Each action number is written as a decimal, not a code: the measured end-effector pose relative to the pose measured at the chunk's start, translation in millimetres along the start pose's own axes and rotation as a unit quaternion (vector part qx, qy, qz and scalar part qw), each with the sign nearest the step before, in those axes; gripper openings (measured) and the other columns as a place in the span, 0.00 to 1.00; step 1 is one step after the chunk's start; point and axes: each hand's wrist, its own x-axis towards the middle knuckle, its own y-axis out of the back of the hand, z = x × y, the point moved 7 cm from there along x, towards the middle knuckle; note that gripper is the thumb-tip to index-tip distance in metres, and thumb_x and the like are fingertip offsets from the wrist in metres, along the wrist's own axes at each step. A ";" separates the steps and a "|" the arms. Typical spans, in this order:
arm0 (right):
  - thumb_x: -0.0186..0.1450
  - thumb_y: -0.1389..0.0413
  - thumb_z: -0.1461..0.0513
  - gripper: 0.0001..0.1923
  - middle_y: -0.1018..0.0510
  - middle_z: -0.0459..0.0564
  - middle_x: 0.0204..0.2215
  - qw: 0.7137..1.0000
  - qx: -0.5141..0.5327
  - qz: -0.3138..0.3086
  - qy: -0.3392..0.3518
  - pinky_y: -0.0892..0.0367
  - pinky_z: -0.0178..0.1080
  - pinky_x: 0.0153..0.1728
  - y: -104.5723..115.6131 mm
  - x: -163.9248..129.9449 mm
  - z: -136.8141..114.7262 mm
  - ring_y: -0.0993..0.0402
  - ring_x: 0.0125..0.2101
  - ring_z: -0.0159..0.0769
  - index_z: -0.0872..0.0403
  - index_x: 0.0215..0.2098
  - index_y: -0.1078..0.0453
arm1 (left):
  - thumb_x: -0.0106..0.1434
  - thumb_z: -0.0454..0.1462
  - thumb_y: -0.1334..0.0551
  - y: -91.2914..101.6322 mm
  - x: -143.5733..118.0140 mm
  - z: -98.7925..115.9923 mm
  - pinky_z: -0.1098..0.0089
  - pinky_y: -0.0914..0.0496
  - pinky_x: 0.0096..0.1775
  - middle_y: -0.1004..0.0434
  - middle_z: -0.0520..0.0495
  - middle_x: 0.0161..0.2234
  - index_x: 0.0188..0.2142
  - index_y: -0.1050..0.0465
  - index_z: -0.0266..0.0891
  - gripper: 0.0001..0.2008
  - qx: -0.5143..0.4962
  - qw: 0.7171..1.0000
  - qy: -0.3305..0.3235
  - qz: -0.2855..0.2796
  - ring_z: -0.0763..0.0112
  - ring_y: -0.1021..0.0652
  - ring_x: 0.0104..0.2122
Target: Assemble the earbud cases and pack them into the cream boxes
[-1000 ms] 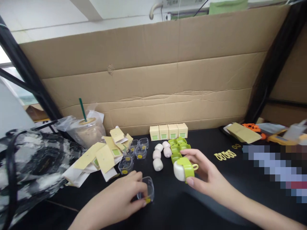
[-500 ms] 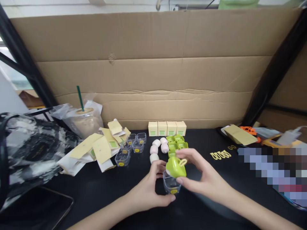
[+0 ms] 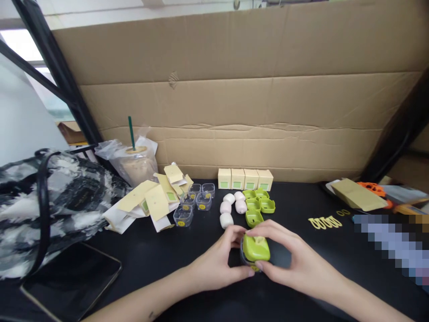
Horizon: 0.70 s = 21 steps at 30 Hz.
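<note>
My left hand (image 3: 221, 258) curls round the side of a small clear plastic cup (image 3: 246, 258), thumb at its front near a yellow sticker. In my right hand (image 3: 291, 258) is a glossy green cap (image 3: 256, 248) with a cream loop on top, gripped between thumb and fingers. The cap sits at the cup's mouth, covering most of it; whether it is fully seated I cannot tell. Just beyond my fingers are several open green caps (image 3: 254, 218) and several white and pale pink rounded pieces (image 3: 226, 220).
Several clear cups (image 3: 183, 216) stand left of centre, beside a pile of flattened cartons (image 3: 157, 202). Small cream boxes (image 3: 237, 179) line up before the cardboard wall (image 3: 234, 105). Cream loops (image 3: 324, 222) lie right. A bagged drink (image 3: 136, 167), bag (image 3: 80, 197) and dark tablet-like device (image 3: 72, 281) occupy the left.
The green cap has come down from a tilted position above the clear cup to its mouth. Both hands have drawn closer together around it. The camera view has shifted slightly left.
</note>
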 end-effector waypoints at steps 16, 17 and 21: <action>0.60 0.39 0.62 0.16 0.24 0.52 0.46 0.999 -0.020 -0.050 -0.006 0.33 0.45 0.50 -5.4 0.0 7.3 0.28 0.48 0.44 0.49 0.47 0.31 | 0.54 0.33 0.33 -0.4 -1.3 -5.3 0.57 0.39 0.57 0.33 0.40 0.53 0.52 0.45 0.40 0.30 -0.004 1.000 0.013 -0.002 0.62 0.30 0.53; 0.61 0.40 0.62 0.15 0.25 0.52 0.46 0.998 -0.020 -0.051 -0.005 0.33 0.45 0.49 -6.3 0.3 7.2 0.28 0.48 0.44 0.49 0.46 0.30 | 0.54 0.33 0.33 -0.3 -1.3 -5.6 0.57 0.39 0.57 0.33 0.41 0.53 0.53 0.45 0.40 0.30 -0.004 1.000 0.012 -0.002 0.62 0.30 0.53; 0.63 0.42 0.62 0.10 0.26 0.51 0.44 0.999 -0.005 -0.043 -0.021 0.32 0.43 0.48 -9.8 1.1 10.0 0.28 0.46 0.41 0.49 0.44 0.30 | 0.54 0.33 0.34 0.8 -2.4 -6.8 0.57 0.40 0.58 0.33 0.42 0.53 0.53 0.45 0.42 0.30 0.019 1.000 0.015 0.002 0.61 0.31 0.54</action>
